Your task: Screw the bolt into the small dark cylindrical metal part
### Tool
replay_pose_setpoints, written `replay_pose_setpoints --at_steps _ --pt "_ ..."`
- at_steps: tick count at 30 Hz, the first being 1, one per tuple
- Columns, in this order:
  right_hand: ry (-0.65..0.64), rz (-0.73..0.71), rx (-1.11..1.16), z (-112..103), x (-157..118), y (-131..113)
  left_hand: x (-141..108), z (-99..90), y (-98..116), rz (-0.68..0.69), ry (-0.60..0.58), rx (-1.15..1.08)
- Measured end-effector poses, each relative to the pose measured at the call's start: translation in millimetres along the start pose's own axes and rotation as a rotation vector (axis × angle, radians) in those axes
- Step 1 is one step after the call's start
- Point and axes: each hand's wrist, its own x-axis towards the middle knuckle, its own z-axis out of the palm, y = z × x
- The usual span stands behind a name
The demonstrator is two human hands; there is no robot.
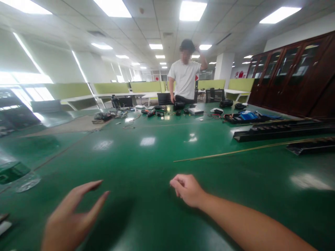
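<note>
My left hand (69, 218) hovers over the near left of the green table (138, 164), slightly blurred. Its thumb and fingers are apart, with nothing between them. Right of centre, my right hand (188, 190) is closed just above or on the tabletop, fingers curled in; whether anything sits inside is hidden. Beyond that hand lie thin brass-coloured rods (222, 154), which it does not touch. A clear plastic bottle with a green label (15, 172) lies at the left edge, behind my left hand.
Black metal channels (261, 134) lie at the right, near a black tray with blue items (247, 116). Several tools and electronic parts (154, 111) are spread along the far edge. Another person in a white shirt (185, 78) stands behind them. A brown sheet (70, 125) lies far left.
</note>
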Motion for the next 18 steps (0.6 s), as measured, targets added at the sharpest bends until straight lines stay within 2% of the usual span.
replay_pose_setpoints --at_steps 1,3,5,8,12,18 --pt "-0.006 -0.002 -0.008 0 0 1 6 14.2 9 0.076 -0.024 -0.023" --pt "-0.016 -0.008 -0.028 -1 0 0 16 42.6 32 0.225 -0.162 -0.128" --pt "-0.018 -0.026 -0.06 -2 0 -1 23 66.5 58 0.302 -0.292 -0.211" --pt "-0.018 -0.063 -0.117 -2 0 -2 27 89.5 89 0.35 -0.427 -0.317" --pt "-0.01 -0.032 -0.148 -2 1 -2 25 103.1 105 0.349 -0.525 -0.404" --pt "-0.087 -0.036 -0.207 -2 -1 -3 16 105.6 106 0.395 -0.54 -0.315"
